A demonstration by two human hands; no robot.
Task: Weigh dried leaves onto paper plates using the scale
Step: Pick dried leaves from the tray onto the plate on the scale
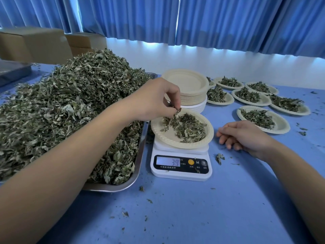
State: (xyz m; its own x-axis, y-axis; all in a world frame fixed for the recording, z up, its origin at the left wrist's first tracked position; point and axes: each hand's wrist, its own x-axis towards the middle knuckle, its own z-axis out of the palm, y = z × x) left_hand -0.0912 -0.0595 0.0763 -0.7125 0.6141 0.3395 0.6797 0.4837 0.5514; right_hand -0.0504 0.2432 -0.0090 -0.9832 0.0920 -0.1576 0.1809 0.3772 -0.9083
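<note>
Left hand (154, 101): pinched a few dried leaves (176, 113) just above the far left edge of the paper plate (167, 137).
Right hand (246, 136): rested on the blue table (175, 217) right of the scale (181, 173), fingers loosely curled, holding nothing.
Paper plate: sat on the scale, bearing a small leaf pile (188, 128).
Display (168, 161): read 39.
Leaf heap (70, 103): filled the metal tray (139, 161) at left.
Filled plates (263, 118): far right, beside the stack of empty plates (186, 85).

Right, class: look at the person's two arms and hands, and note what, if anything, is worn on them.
Nothing is worn. The left hand and the right hand are both bare, with no gloves, and no ring, watch or bracelet shows. No sleeve is in view on either side, right up to the frame's edge.
</note>
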